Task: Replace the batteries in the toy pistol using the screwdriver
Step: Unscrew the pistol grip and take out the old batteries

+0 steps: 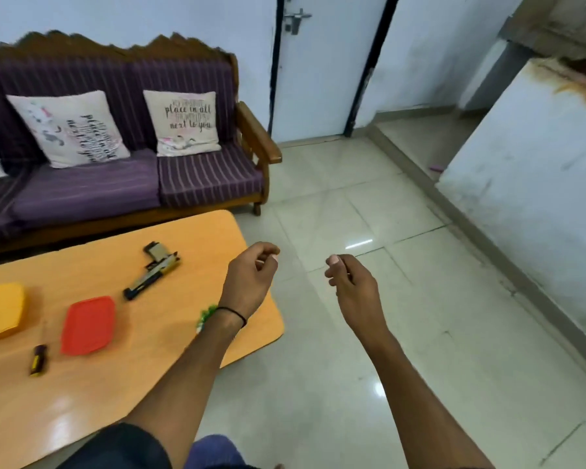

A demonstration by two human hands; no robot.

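Note:
The toy pistol (153, 270), black and tan, lies on its side on the orange table (115, 384), grip toward the sofa. A screwdriver (38, 359) with a dark and yellow handle lies near the table's left part. Something green and white (205, 316) peeks out from behind my left forearm. My left hand (251, 277) hangs over the table's right edge, fingers loosely curled, holding nothing. My right hand (351, 284) is raised over the floor, also loosely curled and empty. Both hands are well apart from the pistol and the screwdriver.
A red lid (88, 325) and a yellow container (0, 311) lie on the table left of the pistol. A purple sofa (122, 184) with cushions stands behind the table. A tiled floor (386, 333), a white door (325, 69) and a wall are to the right.

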